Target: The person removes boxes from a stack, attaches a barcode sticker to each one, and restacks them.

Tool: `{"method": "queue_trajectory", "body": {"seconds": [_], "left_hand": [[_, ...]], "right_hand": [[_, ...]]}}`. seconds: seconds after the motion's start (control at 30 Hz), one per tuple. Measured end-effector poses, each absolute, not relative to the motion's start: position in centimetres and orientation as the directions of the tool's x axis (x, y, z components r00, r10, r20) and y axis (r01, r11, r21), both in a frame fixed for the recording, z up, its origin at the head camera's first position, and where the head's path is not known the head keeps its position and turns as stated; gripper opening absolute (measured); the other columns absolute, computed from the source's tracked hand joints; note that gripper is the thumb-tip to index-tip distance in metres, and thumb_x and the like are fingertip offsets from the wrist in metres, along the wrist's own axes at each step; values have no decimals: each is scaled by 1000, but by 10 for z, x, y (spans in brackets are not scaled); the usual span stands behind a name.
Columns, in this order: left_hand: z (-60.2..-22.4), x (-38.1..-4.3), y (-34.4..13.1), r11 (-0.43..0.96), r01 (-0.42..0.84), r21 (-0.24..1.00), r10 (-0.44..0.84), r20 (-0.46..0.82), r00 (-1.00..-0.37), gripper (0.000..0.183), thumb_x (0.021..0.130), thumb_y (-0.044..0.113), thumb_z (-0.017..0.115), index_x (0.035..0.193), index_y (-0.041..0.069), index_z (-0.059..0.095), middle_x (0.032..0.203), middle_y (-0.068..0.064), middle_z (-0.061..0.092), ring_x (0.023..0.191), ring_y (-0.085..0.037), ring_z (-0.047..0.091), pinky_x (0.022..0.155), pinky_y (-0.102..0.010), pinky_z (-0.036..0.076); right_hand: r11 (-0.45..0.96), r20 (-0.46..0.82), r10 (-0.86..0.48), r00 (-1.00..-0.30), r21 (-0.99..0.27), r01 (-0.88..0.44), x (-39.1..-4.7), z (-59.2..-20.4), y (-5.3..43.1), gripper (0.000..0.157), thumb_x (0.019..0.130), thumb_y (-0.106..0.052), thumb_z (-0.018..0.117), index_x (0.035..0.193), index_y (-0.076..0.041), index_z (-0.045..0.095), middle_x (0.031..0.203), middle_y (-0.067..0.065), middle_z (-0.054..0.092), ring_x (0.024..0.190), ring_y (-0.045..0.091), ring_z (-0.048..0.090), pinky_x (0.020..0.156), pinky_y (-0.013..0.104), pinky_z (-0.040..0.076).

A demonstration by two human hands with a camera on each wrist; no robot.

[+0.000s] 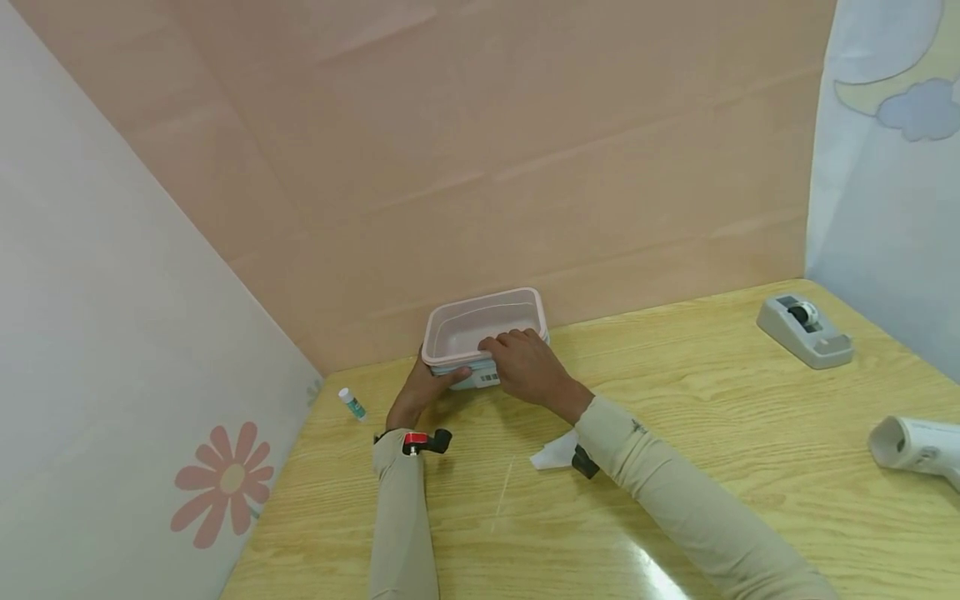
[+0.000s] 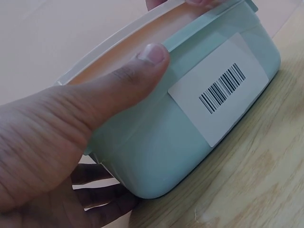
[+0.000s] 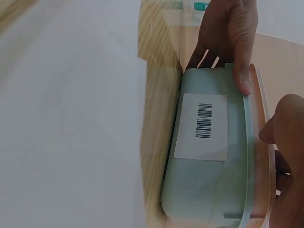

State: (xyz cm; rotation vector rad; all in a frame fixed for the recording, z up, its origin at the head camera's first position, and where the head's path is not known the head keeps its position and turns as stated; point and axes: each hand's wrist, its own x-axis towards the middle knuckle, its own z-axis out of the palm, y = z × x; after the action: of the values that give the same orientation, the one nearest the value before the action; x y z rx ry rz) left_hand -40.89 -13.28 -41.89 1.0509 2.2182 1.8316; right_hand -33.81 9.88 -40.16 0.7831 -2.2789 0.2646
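A pink plastic bin (image 1: 487, 321) sits nested inside a mint-green bin (image 2: 147, 161) at the back of the wooden table. On the green bin's near side is a white barcode label (image 2: 187, 109). My left hand (image 1: 426, 387) holds the left end of the green bin, thumb over the near side by its rim and fingers behind the end. With fingers over the near rim, my right hand (image 1: 528, 371) grips the pink bin, whose rim stands above the green one in the right wrist view.
A glue stick (image 1: 352, 404) lies to the left. White paper (image 1: 555, 452) lies below my right wrist. Farther right are a grey tape dispenser (image 1: 828, 352) and a white tubular object (image 1: 926, 446) at the edge of view. A peach-coloured wall (image 1: 480, 167) rises right behind the bins.
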Motion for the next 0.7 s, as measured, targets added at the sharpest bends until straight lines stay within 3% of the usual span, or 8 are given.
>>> {"method": "queue_trajectory", "body": {"seconds": [0.23, 0.4, 0.7], "left_hand": [[-416, -399, -137, 129, 363, 923, 491, 258, -832, 80, 90, 6, 75, 151, 29, 29, 147, -27, 37, 123, -30, 47, 105, -46, 39], [-411, -394, -137, 121, 362, 924, 501, 258, -826, 81, 91, 3, 73, 151, 32, 28, 147, -29, 35, 123, -32, 46, 106, -49, 37], [-420, -401, -139, 164, 348, 923, 479, 234, -846, 86, 92, 11, 74, 157, 17, 18, 147, -24, 37, 123, -30, 46, 105, -48, 37]], "right_hand": [[792, 678, -469, -566, 39, -610, -339, -402, 99, 33, 88, -1, 62, 119, -9, 68, 97, 6, 71, 86, 26, 67, 74, 40, 50], [796, 676, -467, -570, 40, -604, -338, -402, 99, 34, 88, -2, 63, 120, -10, 69, 98, 7, 72, 86, 26, 67, 74, 41, 50], [802, 650, -476, -592, 47, -595, -337, -401, 101, 35, 90, -4, 64, 124, -10, 68, 102, 7, 72, 91, 26, 68, 80, 42, 51]]}}
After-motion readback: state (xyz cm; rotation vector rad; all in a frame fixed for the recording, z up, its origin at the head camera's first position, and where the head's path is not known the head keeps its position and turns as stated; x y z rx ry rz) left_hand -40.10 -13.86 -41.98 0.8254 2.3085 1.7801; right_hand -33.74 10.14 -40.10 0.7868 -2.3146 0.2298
